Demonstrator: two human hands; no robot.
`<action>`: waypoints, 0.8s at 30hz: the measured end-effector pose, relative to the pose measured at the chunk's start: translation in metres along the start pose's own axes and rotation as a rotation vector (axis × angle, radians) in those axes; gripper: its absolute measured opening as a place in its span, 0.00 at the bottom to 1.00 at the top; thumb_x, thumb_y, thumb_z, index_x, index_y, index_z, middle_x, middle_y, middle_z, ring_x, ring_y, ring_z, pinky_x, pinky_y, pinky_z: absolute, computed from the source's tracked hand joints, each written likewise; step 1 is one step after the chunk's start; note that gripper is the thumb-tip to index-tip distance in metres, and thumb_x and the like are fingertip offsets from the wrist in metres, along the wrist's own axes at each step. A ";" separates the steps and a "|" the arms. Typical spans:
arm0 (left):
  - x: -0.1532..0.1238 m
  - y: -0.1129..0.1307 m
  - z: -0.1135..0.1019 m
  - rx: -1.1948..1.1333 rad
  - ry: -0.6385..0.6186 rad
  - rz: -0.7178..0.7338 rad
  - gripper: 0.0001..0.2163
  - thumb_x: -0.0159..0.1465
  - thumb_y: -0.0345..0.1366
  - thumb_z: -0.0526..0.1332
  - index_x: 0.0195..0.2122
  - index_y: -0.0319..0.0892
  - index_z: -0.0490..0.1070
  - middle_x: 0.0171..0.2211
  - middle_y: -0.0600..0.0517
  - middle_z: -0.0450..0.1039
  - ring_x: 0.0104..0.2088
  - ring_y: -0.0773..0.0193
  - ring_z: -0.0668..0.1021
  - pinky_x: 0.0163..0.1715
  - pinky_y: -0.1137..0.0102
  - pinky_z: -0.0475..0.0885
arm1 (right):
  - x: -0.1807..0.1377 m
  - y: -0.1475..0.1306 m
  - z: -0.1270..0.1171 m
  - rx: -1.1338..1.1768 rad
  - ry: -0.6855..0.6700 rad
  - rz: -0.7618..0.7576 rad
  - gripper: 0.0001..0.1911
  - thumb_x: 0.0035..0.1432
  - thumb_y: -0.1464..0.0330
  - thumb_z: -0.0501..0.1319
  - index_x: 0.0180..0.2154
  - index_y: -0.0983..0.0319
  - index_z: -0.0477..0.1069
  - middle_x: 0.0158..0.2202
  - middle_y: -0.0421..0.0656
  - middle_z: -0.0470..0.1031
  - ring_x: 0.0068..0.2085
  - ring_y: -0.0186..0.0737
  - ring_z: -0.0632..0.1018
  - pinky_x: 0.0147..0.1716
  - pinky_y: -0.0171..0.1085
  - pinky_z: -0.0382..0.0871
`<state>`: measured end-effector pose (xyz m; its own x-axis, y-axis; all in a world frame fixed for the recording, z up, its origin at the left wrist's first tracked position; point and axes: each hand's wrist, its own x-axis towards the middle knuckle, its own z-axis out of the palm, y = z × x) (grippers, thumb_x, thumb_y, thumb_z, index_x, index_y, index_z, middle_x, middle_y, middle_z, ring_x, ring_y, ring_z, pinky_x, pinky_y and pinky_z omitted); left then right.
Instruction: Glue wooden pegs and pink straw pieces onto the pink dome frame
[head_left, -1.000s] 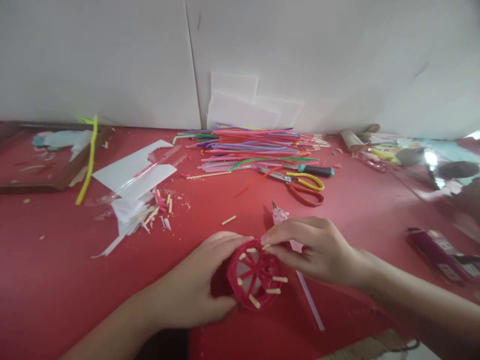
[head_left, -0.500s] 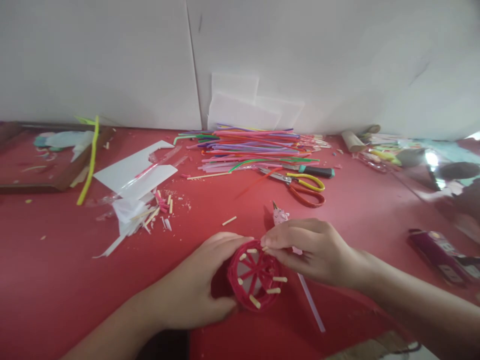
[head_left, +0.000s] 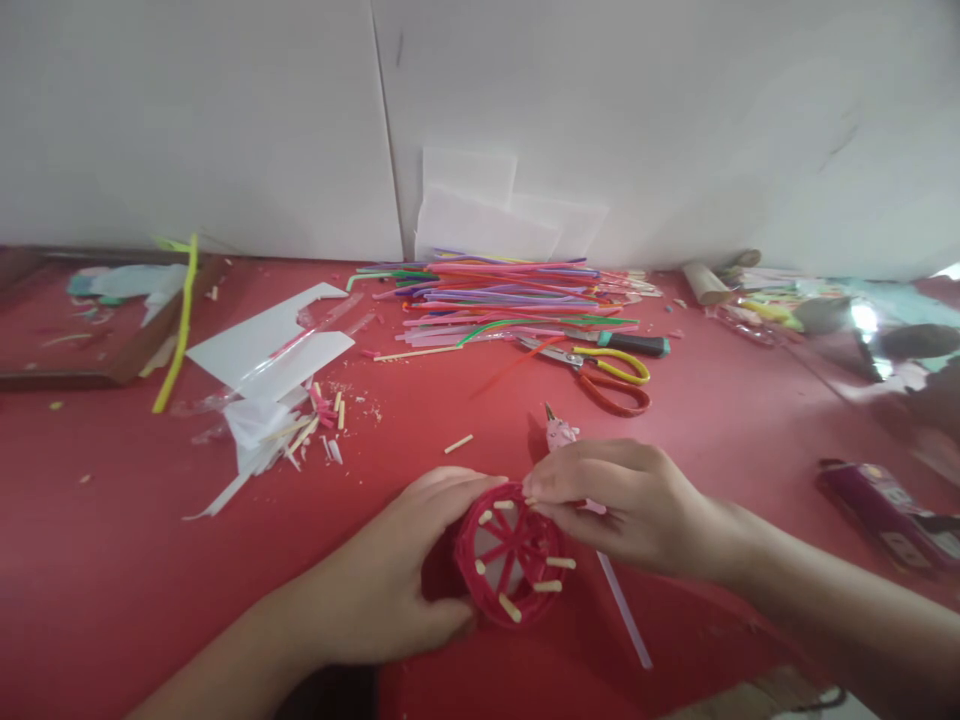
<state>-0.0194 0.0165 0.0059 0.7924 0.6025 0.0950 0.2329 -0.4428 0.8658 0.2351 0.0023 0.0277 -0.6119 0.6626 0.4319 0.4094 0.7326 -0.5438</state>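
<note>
My left hand (head_left: 405, 565) is wrapped round the left side of a small red basket (head_left: 466, 575), woven and round, with its open top facing me. Several short pale wooden sticks (head_left: 510, 608) poke up round its rim, and red spokes cross its pale bottom. At the upper right of the rim, the thumb and fingers of my right hand (head_left: 622, 500) pinch one of the sticks, only a bit of which shows. Partly hidden under that hand lies a pink tool with a pointed metal tip (head_left: 559, 432), apparently a glue gun; a translucent stick (head_left: 625, 612) extends behind it.
Scissors (head_left: 611, 375) and a dark-handled tool (head_left: 637, 344) lie beyond my hands, before a pile of coloured pipe cleaners (head_left: 510, 295). Left are white card (head_left: 247, 340), scraps (head_left: 259, 430) and a brown-edged tray (head_left: 124, 365). A purple packet (head_left: 874, 505) lies right.
Almost nothing differs. The red basket has shifted very slightly downward in view, with both hands keeping their places on it.
</note>
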 end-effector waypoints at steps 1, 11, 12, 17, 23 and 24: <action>0.000 -0.001 0.000 0.004 0.000 0.000 0.33 0.56 0.29 0.67 0.63 0.53 0.62 0.57 0.50 0.73 0.55 0.54 0.76 0.55 0.63 0.73 | 0.000 0.000 0.000 -0.002 -0.001 -0.004 0.05 0.65 0.75 0.61 0.42 0.61 0.73 0.38 0.45 0.83 0.39 0.35 0.83 0.40 0.34 0.80; -0.002 -0.001 -0.001 0.012 -0.001 0.006 0.34 0.56 0.29 0.68 0.64 0.54 0.61 0.59 0.50 0.71 0.56 0.53 0.75 0.56 0.60 0.72 | 0.001 0.001 0.001 0.002 0.011 0.001 0.04 0.66 0.74 0.61 0.42 0.61 0.73 0.38 0.44 0.83 0.38 0.35 0.83 0.40 0.34 0.79; -0.002 -0.001 -0.001 0.008 -0.002 0.007 0.35 0.56 0.29 0.68 0.64 0.55 0.61 0.59 0.50 0.71 0.56 0.53 0.75 0.56 0.60 0.72 | 0.001 0.000 0.001 -0.002 0.009 0.001 0.04 0.66 0.74 0.61 0.42 0.61 0.73 0.37 0.44 0.82 0.38 0.35 0.83 0.39 0.34 0.79; -0.001 -0.001 0.000 -0.027 -0.004 -0.011 0.34 0.54 0.26 0.67 0.62 0.53 0.63 0.57 0.51 0.73 0.55 0.54 0.76 0.55 0.61 0.73 | 0.005 -0.003 -0.012 0.009 -0.035 0.002 0.11 0.64 0.74 0.60 0.48 0.61 0.71 0.39 0.45 0.82 0.37 0.35 0.82 0.39 0.34 0.78; -0.002 -0.002 0.000 -0.023 -0.002 -0.025 0.33 0.53 0.27 0.67 0.61 0.51 0.64 0.58 0.49 0.72 0.57 0.52 0.75 0.57 0.59 0.72 | 0.030 0.020 -0.018 -0.219 0.033 0.096 0.06 0.65 0.73 0.59 0.41 0.60 0.74 0.35 0.41 0.81 0.36 0.35 0.81 0.38 0.34 0.74; -0.003 -0.003 0.000 -0.022 -0.009 -0.030 0.34 0.53 0.27 0.67 0.61 0.52 0.64 0.58 0.50 0.71 0.57 0.52 0.75 0.58 0.60 0.72 | 0.038 0.026 -0.015 -0.256 -0.050 0.097 0.06 0.65 0.73 0.59 0.40 0.61 0.74 0.36 0.42 0.82 0.39 0.38 0.81 0.40 0.36 0.74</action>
<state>-0.0220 0.0160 0.0034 0.7902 0.6094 0.0644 0.2442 -0.4096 0.8790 0.2326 0.0488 0.0402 -0.5916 0.7274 0.3477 0.6211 0.6862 -0.3788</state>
